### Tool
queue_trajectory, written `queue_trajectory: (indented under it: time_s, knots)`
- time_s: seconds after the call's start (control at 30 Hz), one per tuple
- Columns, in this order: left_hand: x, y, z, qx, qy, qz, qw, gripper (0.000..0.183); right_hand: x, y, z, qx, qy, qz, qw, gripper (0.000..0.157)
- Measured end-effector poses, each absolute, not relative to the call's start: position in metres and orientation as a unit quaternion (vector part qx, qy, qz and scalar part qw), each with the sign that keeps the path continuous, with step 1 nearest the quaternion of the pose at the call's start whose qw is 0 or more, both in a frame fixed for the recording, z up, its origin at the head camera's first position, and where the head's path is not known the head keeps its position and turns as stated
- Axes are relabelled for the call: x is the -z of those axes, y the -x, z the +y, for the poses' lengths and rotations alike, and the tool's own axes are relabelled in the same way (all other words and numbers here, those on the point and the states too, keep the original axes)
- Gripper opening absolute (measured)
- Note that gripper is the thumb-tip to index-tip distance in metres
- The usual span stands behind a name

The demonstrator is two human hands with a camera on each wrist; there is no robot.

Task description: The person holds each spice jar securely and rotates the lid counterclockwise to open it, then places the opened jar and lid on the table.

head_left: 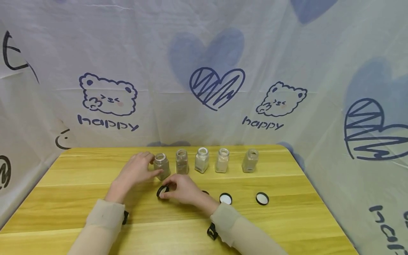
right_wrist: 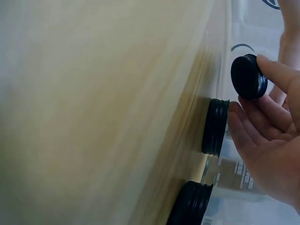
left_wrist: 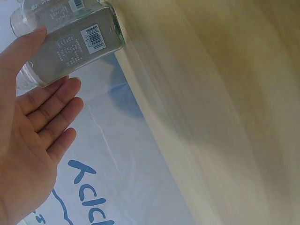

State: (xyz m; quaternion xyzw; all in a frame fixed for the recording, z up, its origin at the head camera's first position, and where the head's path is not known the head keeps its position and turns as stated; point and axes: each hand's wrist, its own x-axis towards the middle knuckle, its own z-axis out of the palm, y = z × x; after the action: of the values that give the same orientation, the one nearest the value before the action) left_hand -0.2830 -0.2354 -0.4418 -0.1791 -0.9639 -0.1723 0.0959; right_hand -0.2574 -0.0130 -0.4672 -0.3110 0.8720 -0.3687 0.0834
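Observation:
At the left end of a row of uncapped glass jars, my left hand (head_left: pixel 135 169) holds a glass jar (head_left: pixel 162 167) between thumb and fingers. In the left wrist view this jar (left_wrist: pixel 77 51) shows a barcode label and greyish contents, and the remaining fingers extend past it. My right hand (head_left: pixel 185 189) pinches a black screw lid (head_left: pixel 162 192) by its rim, just in front of that jar. The lid (right_wrist: pixel 248 77) is tilted and raised off the table, its white inner face partly visible in the head view.
Rightward along the back stand more uncapped jars (head_left: pixel 182 162), (head_left: pixel 202 160), (head_left: pixel 222 161) and, spaced apart, another jar (head_left: pixel 250 161). Black lids with white liners lie in front: one lid (head_left: pixel 225 199), another lid (head_left: pixel 262 198), and a lid (head_left: pixel 205 192) mostly behind my right forearm. A printed cloth (head_left: pixel 153 106) hangs behind the wooden table (head_left: pixel 165 230).

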Motion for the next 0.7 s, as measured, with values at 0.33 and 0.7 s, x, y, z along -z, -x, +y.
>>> queue_trajectory:
  time_s: [0.33,0.7]
  knots:
    - [0.441,0.284,-0.236,0.17,0.176,-0.965,0.09,0.047,0.467,0.258,-0.021,0.299,0.352,0.882,0.098,0.037]
    - [0.438,0.278,-0.233,0.15,0.161,-0.972,0.078,0.059,0.466,0.258,-0.023,0.219,0.383,0.894,0.078,0.047]
